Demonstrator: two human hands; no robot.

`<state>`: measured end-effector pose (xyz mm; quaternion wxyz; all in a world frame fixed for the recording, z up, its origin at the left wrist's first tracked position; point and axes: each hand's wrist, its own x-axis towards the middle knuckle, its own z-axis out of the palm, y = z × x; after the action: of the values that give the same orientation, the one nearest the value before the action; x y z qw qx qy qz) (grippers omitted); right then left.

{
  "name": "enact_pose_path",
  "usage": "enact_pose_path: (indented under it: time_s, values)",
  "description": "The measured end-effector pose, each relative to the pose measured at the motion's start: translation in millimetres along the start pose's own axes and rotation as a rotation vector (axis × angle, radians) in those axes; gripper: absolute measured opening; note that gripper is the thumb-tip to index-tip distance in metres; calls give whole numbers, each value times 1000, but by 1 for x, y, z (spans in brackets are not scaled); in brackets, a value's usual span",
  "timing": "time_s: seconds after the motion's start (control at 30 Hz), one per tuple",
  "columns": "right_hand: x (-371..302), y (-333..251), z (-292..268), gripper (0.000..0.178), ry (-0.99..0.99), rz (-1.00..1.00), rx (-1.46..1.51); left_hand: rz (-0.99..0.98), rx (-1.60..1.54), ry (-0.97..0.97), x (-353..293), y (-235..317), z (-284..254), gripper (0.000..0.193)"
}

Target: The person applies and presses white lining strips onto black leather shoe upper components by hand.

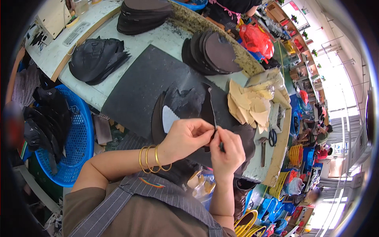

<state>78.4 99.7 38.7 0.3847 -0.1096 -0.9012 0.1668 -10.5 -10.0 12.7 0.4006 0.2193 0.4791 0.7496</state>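
Both hands meet over a black mat (134, 93) on the workbench. My left hand (185, 138), with gold bangles on its wrist, pinches the edge of a dark, thin curved piece (207, 104). Close beside it, my right hand (228, 152) is closed on the same edge, thumb and finger together; a small dark thing inside its grip is mostly hidden. Under and beyond my fingers lie more black pieces (179, 100), crumpled and overlapping. A pale blue-white patch (169, 118) shows just left of my left hand.
Stacks of dark cut pieces (219, 53) stand at the back. Black moulded pieces (96, 57) lie far left, above a blue basket (81, 130). To the right are beige sheets (250, 102), scissors (272, 137) and a hammer (263, 152), inside a raised bench edge (276, 166).
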Motion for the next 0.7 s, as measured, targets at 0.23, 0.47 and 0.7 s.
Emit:
enact_pose_path:
  time_s: [0.23,0.47,0.7]
  values:
    - [-8,4,-10,11,-98,457,524,-99,-369,-52,-5,15,8,12]
    - [-5,-16,-9,6,-30,708,847,268,83,32,-1,-15,8,19]
    - [-54,-20,19,12,20,307,177,-129,-290,217,-11,-24,36,24]
